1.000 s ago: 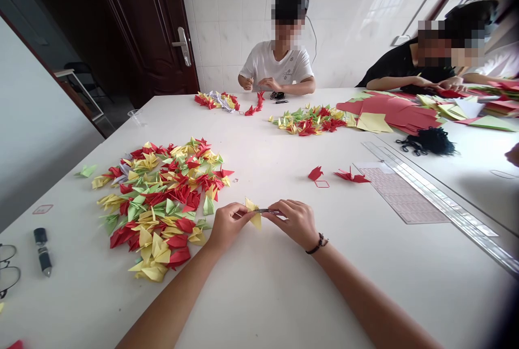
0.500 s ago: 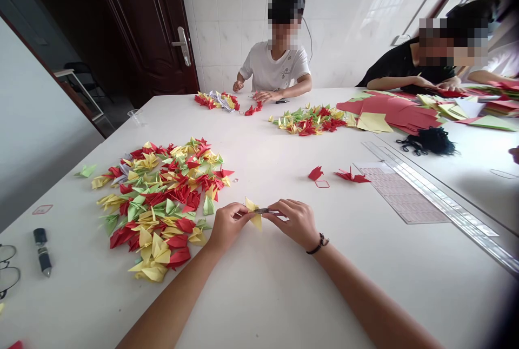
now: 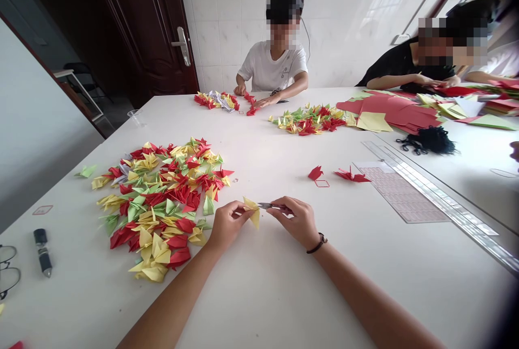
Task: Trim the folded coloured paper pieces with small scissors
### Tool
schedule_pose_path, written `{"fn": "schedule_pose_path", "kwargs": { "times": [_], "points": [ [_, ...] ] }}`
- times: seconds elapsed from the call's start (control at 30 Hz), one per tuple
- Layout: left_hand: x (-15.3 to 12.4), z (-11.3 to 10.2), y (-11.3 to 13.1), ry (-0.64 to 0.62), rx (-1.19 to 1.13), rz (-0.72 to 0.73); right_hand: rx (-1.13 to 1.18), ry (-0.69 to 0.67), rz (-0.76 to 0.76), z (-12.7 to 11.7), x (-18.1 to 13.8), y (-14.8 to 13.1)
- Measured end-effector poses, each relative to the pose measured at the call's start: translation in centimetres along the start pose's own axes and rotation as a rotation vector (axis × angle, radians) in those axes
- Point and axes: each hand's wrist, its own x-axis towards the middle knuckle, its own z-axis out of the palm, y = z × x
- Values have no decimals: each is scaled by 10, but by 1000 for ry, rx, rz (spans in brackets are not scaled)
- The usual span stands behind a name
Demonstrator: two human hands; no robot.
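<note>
Near table (image 3: 259,305) edge | your left hand (image 3: 227,225) pinches yellow fold (image 3: 254,210), right hand (image 3: 299,220) pinches metal tool (image 3: 265,205) | likely flimsy; hold its corner

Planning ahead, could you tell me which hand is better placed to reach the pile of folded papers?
Probably the left hand: the pile lies beside it, though it pinches a yellow piece; the right hand, farther off, holds a metal tool.

— What sort of room was it?
— A shared craft workroom, plainly: a long white table (image 3: 259,295) carried heaps of folded paper (image 3: 162,203), stacked coloured sheets (image 3: 389,113) and a gridded mat (image 3: 399,192).
— A home?
— Hard to tell; tiled walls (image 3: 227,13), a dark wooden door (image 3: 154,24), several people (image 3: 275,67) sat folding.
</note>
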Motion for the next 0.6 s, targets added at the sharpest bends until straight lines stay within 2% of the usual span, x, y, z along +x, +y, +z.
{"fn": "schedule_pose_path", "kwargs": {
  "times": [0.13, 0.37, 0.47, 0.6],
  "points": [
    [2, -1, -1, 31, -159, -34, 110, 40, 101, 0, -2, 3],
    [9, -8, -5, 104, -474, -138, 138, -89, 139, 0, -1, 2],
    [11, -10, -6, 100, -530, -166, 215, -133, 177, 0, -1, -1],
    [10, -9, -1, 77, -545, -168, 423, -180, 323, 4, -1, -8]
  ]
}}
